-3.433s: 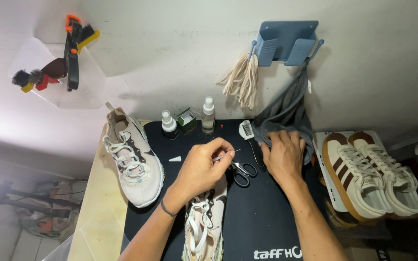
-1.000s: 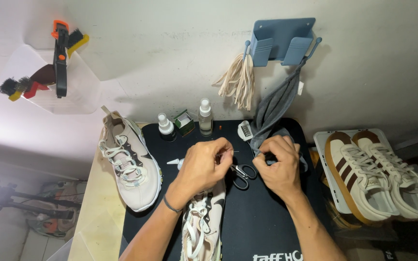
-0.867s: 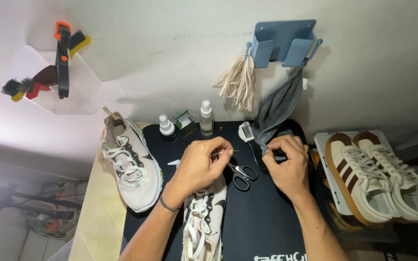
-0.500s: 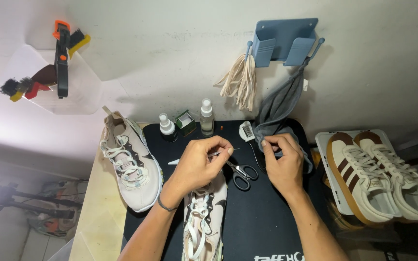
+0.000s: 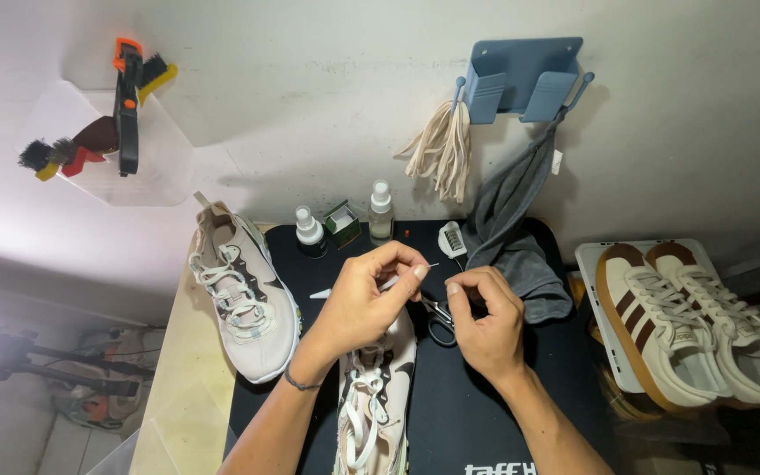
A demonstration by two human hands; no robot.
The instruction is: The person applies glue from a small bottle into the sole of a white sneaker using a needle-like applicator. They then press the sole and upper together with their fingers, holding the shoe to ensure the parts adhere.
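Observation:
My left hand (image 5: 362,303) pinches a thin needle (image 5: 427,266) between thumb and forefinger, its tip pointing right. My right hand (image 5: 485,321) is just right of it, thumb and forefinger pinched together close to the needle tip; anything between them is too fine to see. Both hands hover over a pale sneaker (image 5: 371,400) with white laces that lies on the black mat (image 5: 477,413). Small scissors (image 5: 440,323) lie on the mat between my hands. A second matching sneaker (image 5: 244,299) lies at the mat's left edge.
Two spray bottles (image 5: 381,211), a small green box (image 5: 342,222) and a grey cloth (image 5: 512,237) sit at the mat's back. A white-and-brown pair of shoes (image 5: 679,321) rests on a tray at right. Brushes (image 5: 120,114) and a blue holder (image 5: 521,79) hang on the wall.
My right hand has come back from beside the grey cloth toward the needle, fingers now pinched. My left hand has kept the needle in about the same place.

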